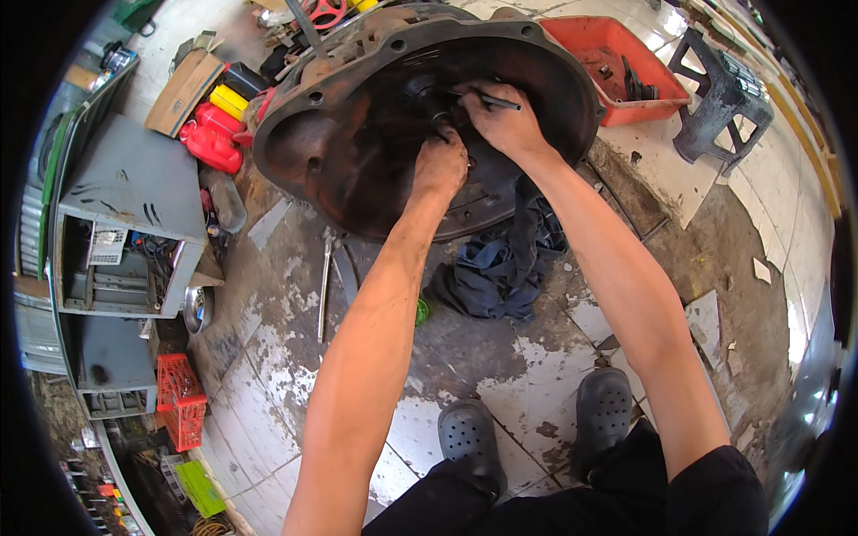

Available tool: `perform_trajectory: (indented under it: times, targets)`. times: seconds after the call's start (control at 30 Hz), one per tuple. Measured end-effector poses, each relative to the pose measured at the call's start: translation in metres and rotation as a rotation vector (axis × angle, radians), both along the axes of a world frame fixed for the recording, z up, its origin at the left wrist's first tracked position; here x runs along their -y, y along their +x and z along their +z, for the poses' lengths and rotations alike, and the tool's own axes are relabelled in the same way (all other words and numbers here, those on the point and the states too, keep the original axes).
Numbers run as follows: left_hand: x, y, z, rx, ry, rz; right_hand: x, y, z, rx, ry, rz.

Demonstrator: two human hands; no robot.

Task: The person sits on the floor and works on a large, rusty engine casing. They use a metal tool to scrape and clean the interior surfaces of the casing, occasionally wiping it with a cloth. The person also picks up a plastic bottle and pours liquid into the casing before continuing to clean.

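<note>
"Hands: status?"

"Close together, not clasped. Left hand (441,167) has its fingers curled against the centre shaft (437,105); can't tell if it's clamped. Right hand (509,129) is pinched on a thin dark rod (503,103)."

"Housing?"

"Big rusty bell housing (371,116), opening facing the person. Both hands are inside its mouth."

"Anything around?"

"Crumpled dark cloth (500,268) on the near side of both hands. Long metal wrench (323,290) further out, to the left hand's left. Red tray (639,112) off to the right hand's right."
</note>
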State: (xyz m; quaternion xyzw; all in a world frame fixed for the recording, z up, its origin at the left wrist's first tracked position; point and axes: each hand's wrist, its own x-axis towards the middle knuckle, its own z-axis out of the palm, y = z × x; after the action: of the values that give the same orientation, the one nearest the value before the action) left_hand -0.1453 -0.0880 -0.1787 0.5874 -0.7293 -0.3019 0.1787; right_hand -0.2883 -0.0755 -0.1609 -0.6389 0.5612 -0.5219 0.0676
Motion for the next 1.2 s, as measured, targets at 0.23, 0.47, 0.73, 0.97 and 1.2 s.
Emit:
perform_trajectory:
  times: [0.23, 0.47, 0.73, 0.97, 1.2]
  targets:
    - [-0.008, 0.000, 0.008, -0.123, 0.083, 0.072, -0.018, 0.014, 0.004, 0.225, 0.043, 0.069]
    - [-0.017, 0.000, 0.019, -0.144, 0.015, 0.149, -0.008, 0.015, 0.016, 0.137, 0.048, 0.030]
    - [-0.015, -0.002, 0.035, -0.048, 0.222, 0.117, -0.007, 0.007, 0.009, 0.088, -0.051, 0.143]
    - [-0.006, -0.014, -0.004, -0.100, -0.119, 0.272, -0.013, 0.013, 0.001, 0.110, -0.048, 0.057]
    - [-0.044, -0.031, 0.040, -0.147, -0.235, 0.384, -0.013, -0.007, -0.019, -0.015, -0.209, 0.038]
